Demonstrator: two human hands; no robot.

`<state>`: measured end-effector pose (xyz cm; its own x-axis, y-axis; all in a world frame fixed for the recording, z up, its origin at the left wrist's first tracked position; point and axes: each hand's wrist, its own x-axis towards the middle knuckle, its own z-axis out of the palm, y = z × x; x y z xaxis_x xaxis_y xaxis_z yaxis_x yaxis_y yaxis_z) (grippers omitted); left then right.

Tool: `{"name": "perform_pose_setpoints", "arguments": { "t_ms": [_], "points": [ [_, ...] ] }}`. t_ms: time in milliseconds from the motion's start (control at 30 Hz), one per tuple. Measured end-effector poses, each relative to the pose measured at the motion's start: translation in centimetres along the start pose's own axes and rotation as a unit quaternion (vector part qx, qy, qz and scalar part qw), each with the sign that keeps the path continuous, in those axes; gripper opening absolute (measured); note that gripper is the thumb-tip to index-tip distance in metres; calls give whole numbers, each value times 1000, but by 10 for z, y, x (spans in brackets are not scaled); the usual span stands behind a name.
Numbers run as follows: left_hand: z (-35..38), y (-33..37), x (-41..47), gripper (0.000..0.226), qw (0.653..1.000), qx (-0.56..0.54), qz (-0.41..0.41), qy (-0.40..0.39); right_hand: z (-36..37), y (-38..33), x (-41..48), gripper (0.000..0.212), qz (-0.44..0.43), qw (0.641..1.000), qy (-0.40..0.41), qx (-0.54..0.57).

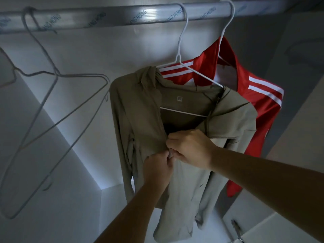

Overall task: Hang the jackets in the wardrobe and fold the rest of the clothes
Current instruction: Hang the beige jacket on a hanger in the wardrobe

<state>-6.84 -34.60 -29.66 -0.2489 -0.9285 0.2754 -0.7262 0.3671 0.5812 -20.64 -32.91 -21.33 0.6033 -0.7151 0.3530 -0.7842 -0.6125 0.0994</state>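
Khaki jacket (233, 123) front edges pinched together by left hand (158, 168) and right hand (191, 148), fingers curled.

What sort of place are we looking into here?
Most likely the inside of a wardrobe: a metal rail runs overhead, a khaki jacket and a red jacket hang from it, and empty wire hangers hang alongside.

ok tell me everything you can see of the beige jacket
The beige jacket is thin, matte fabric with a hood, long sleeves and a small label inside the neck. It hangs on a white hanger from the rail, front open at the top. The left hand and right hand pinch its front edges together mid-chest. A red jacket hangs just behind it.
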Motion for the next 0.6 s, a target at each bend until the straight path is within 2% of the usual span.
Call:
{"name": "perform_pose_setpoints", "arguments": {
  "t_ms": [200,300,400,500,600],
  "points": [
    [19,-20,-3,31,988,143,-48,-36,-38,15,10,6,76,993,93,-18],
    [23,-24,-2,34,981,160,-98,-52,-77,31,25,6,80,984,138,-74],
    [25,-20,3,33,981,149,-106,-66,-98,36,26,5,65,983,133,-109],
    [18,-10,9,27,981,125,-104,-104,-97,38,18,6,67,990,99,-75],
    [0,12,23,14,992,5,-83,-92,-99,47,8,7,103,990,98,-23]
  ]
}}
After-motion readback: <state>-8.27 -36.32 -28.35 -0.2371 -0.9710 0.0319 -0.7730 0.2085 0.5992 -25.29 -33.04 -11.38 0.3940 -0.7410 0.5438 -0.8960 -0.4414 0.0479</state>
